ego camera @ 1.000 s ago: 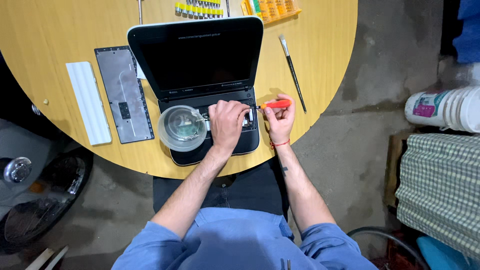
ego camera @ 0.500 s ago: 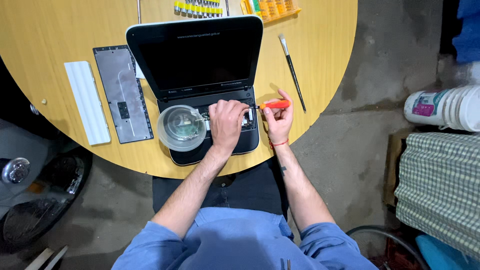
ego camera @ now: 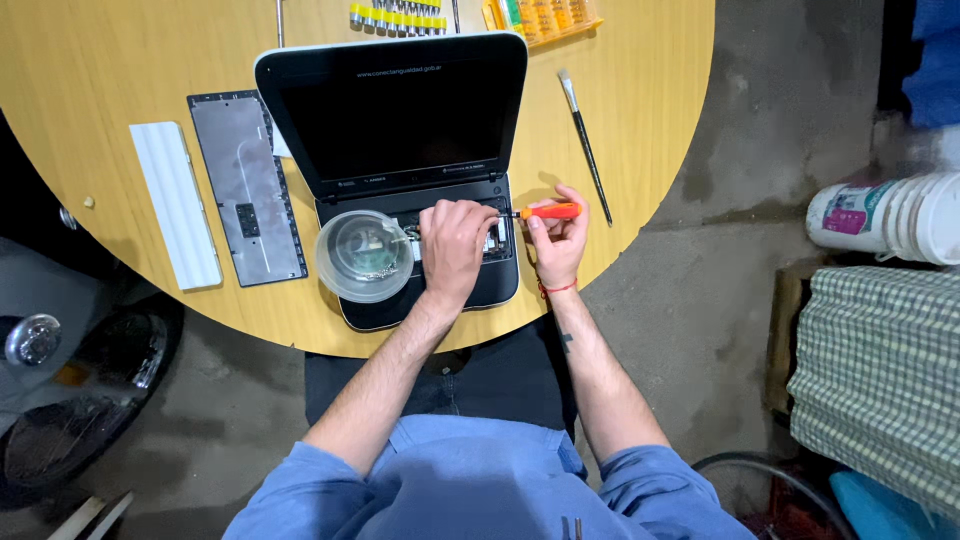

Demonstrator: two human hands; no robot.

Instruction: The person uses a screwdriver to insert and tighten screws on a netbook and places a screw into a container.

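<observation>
A small black laptop (ego camera: pixel 400 120) stands open on the round wooden table (ego camera: pixel 650 100), its keyboard taken off and the inside showing. My left hand (ego camera: pixel 455 245) rests flat on the open base, fingers spread over the parts. My right hand (ego camera: pixel 558 240) holds an orange-handled screwdriver (ego camera: pixel 545 211) level, its tip pointing left into the base by the right hinge. A clear plastic bowl (ego camera: pixel 362 255) with small parts in it sits on the left of the base, next to my left hand.
The removed keyboard (ego camera: pixel 248 185) lies face down left of the laptop, with a white strip (ego camera: pixel 176 205) beside it. A thin brush (ego camera: pixel 585 145) lies to the right. A bit set (ego camera: pixel 395 14) and an orange case (ego camera: pixel 540 16) sit at the far edge. White bucket (ego camera: pixel 885 218) on the floor, right.
My left hand has shifted slightly up and to the right on the base. The right hand and screwdriver have hardly moved.
</observation>
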